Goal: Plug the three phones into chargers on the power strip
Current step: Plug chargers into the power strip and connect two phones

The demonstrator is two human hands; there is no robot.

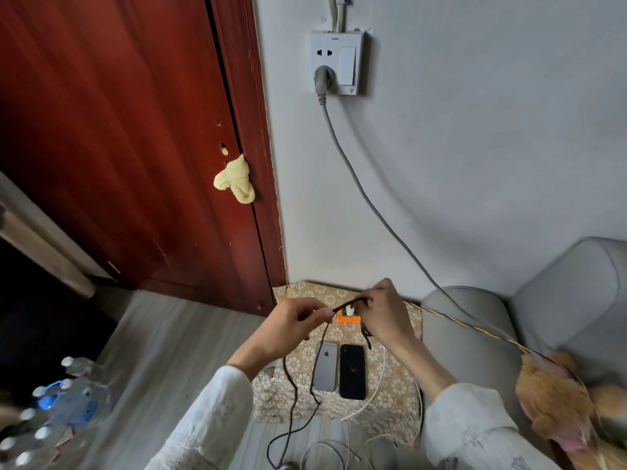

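Two phones lie side by side on a patterned cloth (393,391): a grey phone (326,367) back up on the left, a black phone (353,372) on the right. Above them both my hands hold a dark cable (291,381). My left hand (295,323) pinches it near its end; my right hand (383,313) grips the bunched part. An orange power strip (346,317) shows partly behind my hands. White cables (376,391) lie right of the phones. A third phone is not in view.
A grey cord (359,184) runs from a wall socket (336,62) down toward the strip. A red door (135,147) stands at left, a grey sofa (543,317) at right with a fluffy orange item (559,401). Water bottles (64,401) lie at lower left.
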